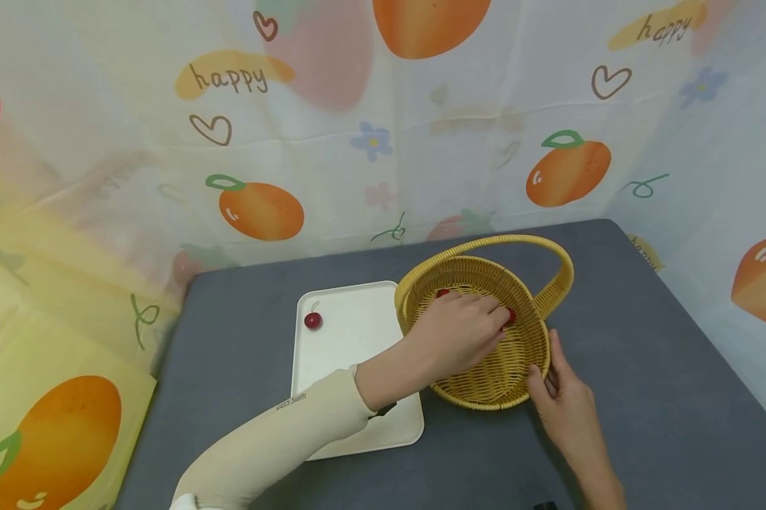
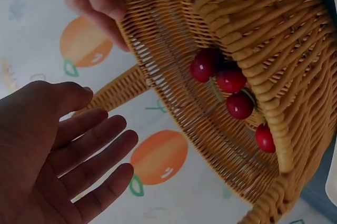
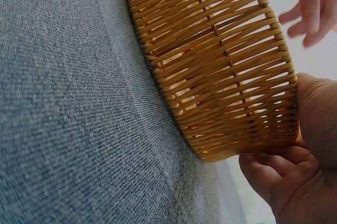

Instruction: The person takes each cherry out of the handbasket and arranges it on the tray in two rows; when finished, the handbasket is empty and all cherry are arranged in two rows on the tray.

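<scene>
A yellow-brown wicker basket (image 1: 478, 405) with an arched handle leans toward me, partly over the right side of a white tray (image 1: 351, 347). My left hand (image 1: 456, 331) is over the basket's mouth; in the left wrist view its fingers are spread, slightly bent, with nothing in them. Several dark red cherries (image 2: 239, 105) lie inside the basket against its wall. With thumb and fingers, my right hand (image 1: 569, 407) grips the basket's near right rim. A single cherry (image 1: 313, 321) with its stem up rests at the tray's far left.
A dark grey cloth-covered table (image 1: 230, 354) carries the tray and basket. Behind it hangs a white curtain (image 1: 421, 163) printed with oranges, hearts and flowers, which continues along the right side. Yellow printed cloth (image 1: 52, 340) covers the left side.
</scene>
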`<action>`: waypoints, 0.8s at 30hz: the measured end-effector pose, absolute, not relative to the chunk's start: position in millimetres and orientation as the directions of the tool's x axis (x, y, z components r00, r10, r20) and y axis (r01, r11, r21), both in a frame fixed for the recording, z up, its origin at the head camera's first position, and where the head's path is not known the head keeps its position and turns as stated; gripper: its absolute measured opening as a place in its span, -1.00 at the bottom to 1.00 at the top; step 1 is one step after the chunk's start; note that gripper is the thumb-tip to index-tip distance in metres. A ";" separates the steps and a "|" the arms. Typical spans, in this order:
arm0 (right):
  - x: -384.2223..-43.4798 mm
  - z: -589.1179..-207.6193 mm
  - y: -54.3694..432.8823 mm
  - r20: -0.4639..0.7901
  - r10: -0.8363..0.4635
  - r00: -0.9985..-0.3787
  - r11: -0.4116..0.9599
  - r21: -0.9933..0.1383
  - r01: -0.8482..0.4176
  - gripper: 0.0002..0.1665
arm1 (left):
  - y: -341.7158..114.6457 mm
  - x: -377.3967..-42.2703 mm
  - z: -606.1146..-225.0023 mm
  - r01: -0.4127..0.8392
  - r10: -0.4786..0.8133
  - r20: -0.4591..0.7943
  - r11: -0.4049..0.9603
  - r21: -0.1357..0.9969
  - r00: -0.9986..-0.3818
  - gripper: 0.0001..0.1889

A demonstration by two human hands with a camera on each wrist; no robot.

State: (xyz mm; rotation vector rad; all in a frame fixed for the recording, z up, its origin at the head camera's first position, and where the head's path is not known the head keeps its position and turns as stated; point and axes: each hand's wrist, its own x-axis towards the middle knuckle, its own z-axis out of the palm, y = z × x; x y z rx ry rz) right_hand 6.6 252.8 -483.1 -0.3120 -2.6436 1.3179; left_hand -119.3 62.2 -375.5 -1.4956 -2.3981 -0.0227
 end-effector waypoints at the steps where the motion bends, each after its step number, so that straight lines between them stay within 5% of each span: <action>1: 6.6 -483.4 253.0 0.062 0.261 -0.963 0.591 -0.800 0.108 -0.14 | 66.1 -121.3 -377.7 0.876 0.873 0.259 0.459 -0.148 -0.414 -0.78; 9: 6.6 -484.3 254.7 0.078 0.253 -0.964 0.592 -0.801 0.091 -0.14 | 86.8 -140.5 -392.0 0.828 0.842 0.137 0.539 -0.158 -0.522 -0.82; 16: 6.7 -484.5 256.5 0.084 0.260 -0.962 0.569 -0.818 0.083 -0.14 | 103.3 -153.9 -395.1 0.824 0.828 0.096 0.560 -0.084 -0.552 -0.77; 24: 7.3 -487.3 255.4 0.070 0.256 -0.964 0.562 -0.823 0.089 -0.14 | 114.0 -164.5 -404.0 0.753 0.741 -0.146 0.657 -0.043 -0.655 -0.76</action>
